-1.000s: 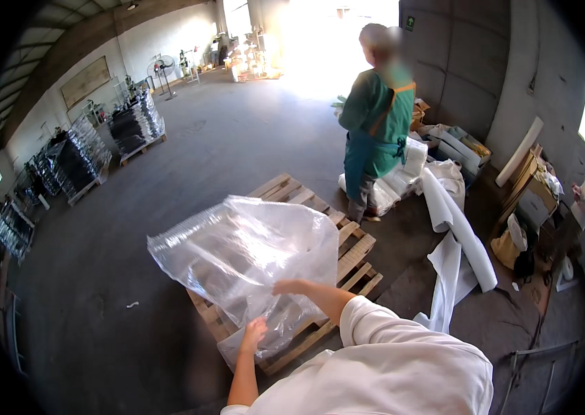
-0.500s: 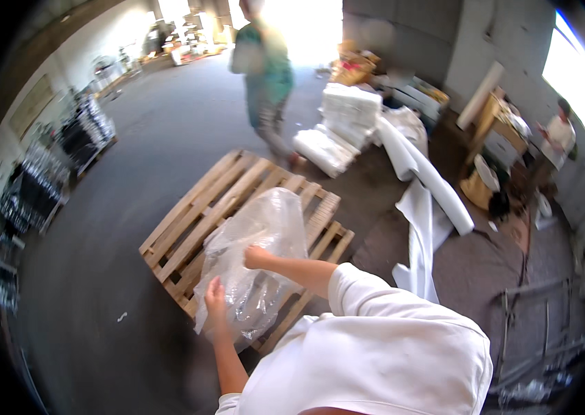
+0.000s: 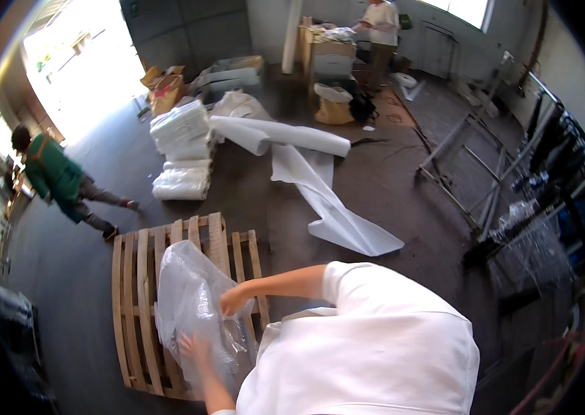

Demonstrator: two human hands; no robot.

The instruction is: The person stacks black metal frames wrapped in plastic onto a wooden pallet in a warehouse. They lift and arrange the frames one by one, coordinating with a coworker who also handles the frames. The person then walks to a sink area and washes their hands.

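A crumpled clear plastic bag or sheet is in front of me above a slatted wooden pallet. My right hand is closed at the right side of the plastic, pinching its edge. Against the lower part of the plastic lies my left hand, its fingers apart and slightly blurred. What the plastic covers, if anything, I cannot make out.
Rolls of clear wrap are stacked beyond the pallet. A white foam roll lies partly unrolled on the floor. Metal frames stand at right. A person in green walks at left; another person stands by boxes.
My view has turned to the right, bringing the metal frames in. The person in green now appears farther left. My left hand's fingers have spread on the plastic; the right still grips it.
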